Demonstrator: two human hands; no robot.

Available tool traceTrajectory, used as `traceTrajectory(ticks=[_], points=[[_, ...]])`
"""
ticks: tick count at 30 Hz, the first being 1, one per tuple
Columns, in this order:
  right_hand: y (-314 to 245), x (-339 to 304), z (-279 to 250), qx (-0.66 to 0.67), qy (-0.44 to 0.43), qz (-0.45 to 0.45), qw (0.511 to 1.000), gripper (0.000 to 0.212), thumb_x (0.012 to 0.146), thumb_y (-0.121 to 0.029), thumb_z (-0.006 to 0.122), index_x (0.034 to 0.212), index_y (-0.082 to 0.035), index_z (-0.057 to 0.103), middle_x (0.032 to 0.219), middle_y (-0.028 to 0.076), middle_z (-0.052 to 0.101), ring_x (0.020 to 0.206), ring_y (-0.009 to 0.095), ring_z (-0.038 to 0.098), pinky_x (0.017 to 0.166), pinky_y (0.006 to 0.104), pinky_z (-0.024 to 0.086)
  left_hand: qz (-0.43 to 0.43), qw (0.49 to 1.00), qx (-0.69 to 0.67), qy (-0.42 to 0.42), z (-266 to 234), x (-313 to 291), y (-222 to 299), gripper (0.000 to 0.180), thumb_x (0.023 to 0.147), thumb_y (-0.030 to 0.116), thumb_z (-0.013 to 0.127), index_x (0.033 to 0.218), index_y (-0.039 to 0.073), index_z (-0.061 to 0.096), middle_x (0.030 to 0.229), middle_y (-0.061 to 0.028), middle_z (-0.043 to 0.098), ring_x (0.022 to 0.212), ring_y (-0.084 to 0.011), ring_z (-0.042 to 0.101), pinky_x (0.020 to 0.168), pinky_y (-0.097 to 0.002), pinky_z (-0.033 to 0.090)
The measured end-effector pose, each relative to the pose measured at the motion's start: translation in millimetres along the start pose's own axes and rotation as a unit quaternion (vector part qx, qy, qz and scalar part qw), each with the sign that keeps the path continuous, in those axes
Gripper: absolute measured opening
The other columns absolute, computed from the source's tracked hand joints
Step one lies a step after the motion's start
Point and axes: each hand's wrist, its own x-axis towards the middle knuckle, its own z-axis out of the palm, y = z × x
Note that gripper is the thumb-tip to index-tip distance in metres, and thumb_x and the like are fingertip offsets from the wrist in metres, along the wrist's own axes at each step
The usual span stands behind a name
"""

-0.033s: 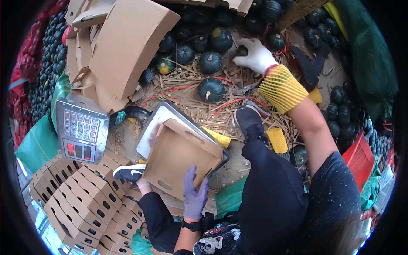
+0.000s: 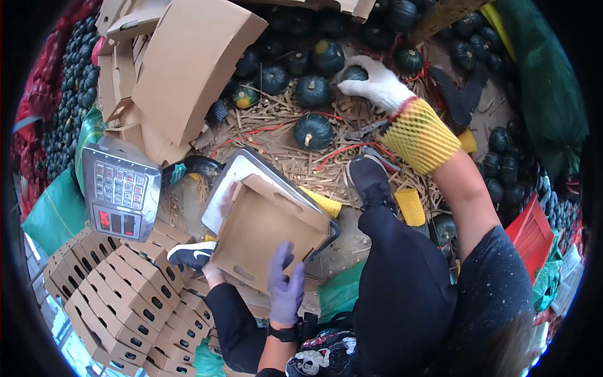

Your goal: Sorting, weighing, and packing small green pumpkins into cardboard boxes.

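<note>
My right hand (image 2: 382,88), in a white glove with a yellow foam net (image 2: 422,135) around the wrist, curls its fingers around a dark green squash (image 2: 355,73) at the far side of the floor. Several more squashes lie beside it, one of them a round squash (image 2: 313,132) on the straw. My left hand (image 2: 286,292), in a purple glove, holds nothing. Its fingers are apart at the near right edge of an open cardboard box (image 2: 270,229). The box rests tilted on the platform of a scale (image 2: 220,200) and has nothing in it.
The scale's keypad display (image 2: 122,191) stands at left, above stacked cardboard boxes (image 2: 125,289). Large cardboard (image 2: 188,69) leans at upper left. Pruning shears (image 2: 367,130), red straps and loose yellow foam nets (image 2: 410,207) lie near my shoe (image 2: 367,179). A red crate (image 2: 531,235) stands at right.
My right hand has shifted slightly left and turned, and more of the squash shows between its fingers. My left hand's fingers have moved a little. The box has stayed in place.
</note>
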Motion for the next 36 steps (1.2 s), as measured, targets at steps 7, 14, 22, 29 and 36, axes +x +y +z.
traceTrajectory(ticks=[7, 14, 22, 29, 36], points=[[-72.7, -36.5, 68.3, -0.058, -0.177, -0.249, 0.95, 0.052, 0.084, -0.048, 0.072, 0.127, -0.019, 0.069, 0.137, 0.018, 0.055, 0.13, 0.04, 0.052, 0.11, 0.0496, 0.044, -0.007, 0.744, -0.655, -0.133, 18.8, 56.6, 45.7, 0.072, 0.1, 0.059, 0.055, 0.156, 0.017, 0.039, 0.151, -0.015, 0.049, 0.141, -0.0372, 0.047, 0.111, -0.0564, 0.045], [-32.2, 34.7, 92.6, -0.29, -0.034, -0.067, 0.954, 0.068, 0.074, -0.037, 0.079, 0.138, -0.023, 0.06, 0.124, 0.021, 0.057, 0.119, 0.04, 0.057, 0.099, 0.0474, 0.052, 0.082, 0.943, -0.089, 0.311, 21.7, 110.4, -22.7, 0.055, 0.103, 0.032, 0.061, 0.146, 0.006, 0.037, 0.152, -0.0177, 0.04, 0.142, -0.0351, 0.04, 0.116, -0.0475, 0.037], [-105.7, -77.5, 92.3, 0.129, -0.372, -0.298, 0.87, 0.054, 0.089, -0.036, 0.076, 0.133, -0.007, 0.061, 0.144, 0.021, 0.052, 0.131, 0.032, 0.055, 0.111, 0.0422, 0.044, 0.271, 0.923, -0.048, 0.269, -6.4, 108.5, -8.8, 0.104, 0.086, 0.029, 0.08, 0.16, 0.005, 0.012, 0.163, -0.0186, 0.024, 0.149, -0.0326, 0.031, 0.123, -0.0479, 0.027], [-83.0, 82.7, 136.0, -0.301, -0.025, -0.179, 0.936, 0.049, 0.085, -0.016, 0.062, 0.134, -0.018, 0.064, 0.133, 0.013, 0.059, 0.125, 0.033, 0.058, 0.099, 0.0448, 0.053, 0.0, 0.89, -0.422, 0.173, -8.2, 67.7, -15.0, 0.055, 0.101, 0.033, 0.063, 0.143, 0.005, 0.041, 0.134, -0.0114, 0.055, 0.121, -0.0231, 0.057, 0.101, -0.0387, 0.052], [-88.5, 84.6, 147.8, -0.382, -0.09, -0.147, 0.908, 0.078, 0.08, -0.029, 0.078, 0.151, -0.037, 0.045, 0.139, 0.019, 0.051, 0.13, 0.038, 0.052, 0.102, 0.0489, 0.051, -0.079, 0.991, -0.102, 0.045, 23.4, 80.5, -32.0, 0.052, 0.105, 0.039, 0.056, 0.143, 0.004, 0.049, 0.14, -0.0139, 0.054, 0.133, -0.0261, 0.049, 0.112, -0.0371, 0.038]])
